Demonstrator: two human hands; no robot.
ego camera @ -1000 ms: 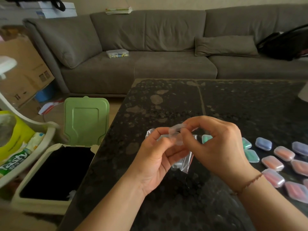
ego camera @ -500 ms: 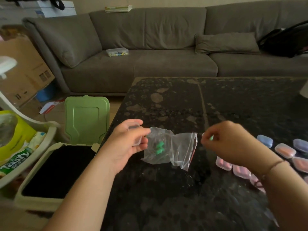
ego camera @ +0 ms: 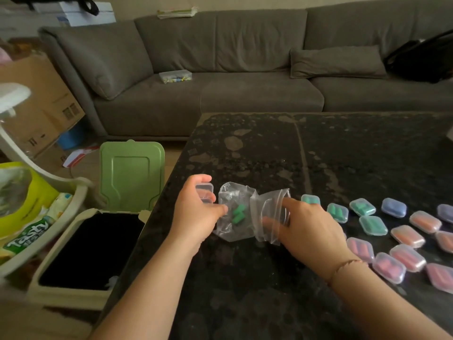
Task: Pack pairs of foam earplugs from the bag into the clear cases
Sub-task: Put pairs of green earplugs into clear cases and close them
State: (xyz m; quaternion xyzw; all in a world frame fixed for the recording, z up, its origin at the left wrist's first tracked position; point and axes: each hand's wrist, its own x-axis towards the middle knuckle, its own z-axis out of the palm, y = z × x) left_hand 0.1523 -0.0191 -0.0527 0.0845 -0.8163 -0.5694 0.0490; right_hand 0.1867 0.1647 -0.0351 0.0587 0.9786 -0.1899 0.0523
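Observation:
A clear zip bag lies on the dark table with two green earplugs inside. My left hand holds an open clear case between thumb and fingers at the bag's left end. My right hand reaches into the bag's open mouth, fingers extended inside the plastic. To the right lie several filled cases: green ones, purple ones, orange ones and pink ones.
A bin with a raised green lid stands on the floor by the table's left edge. A white basket with snack packets is at far left. A grey sofa runs behind the table, with a small box on it.
My right hand set a green case among the filled ones, then came back and went into the bag's mouth. My left hand moved left, keeping an open case beside the bag.

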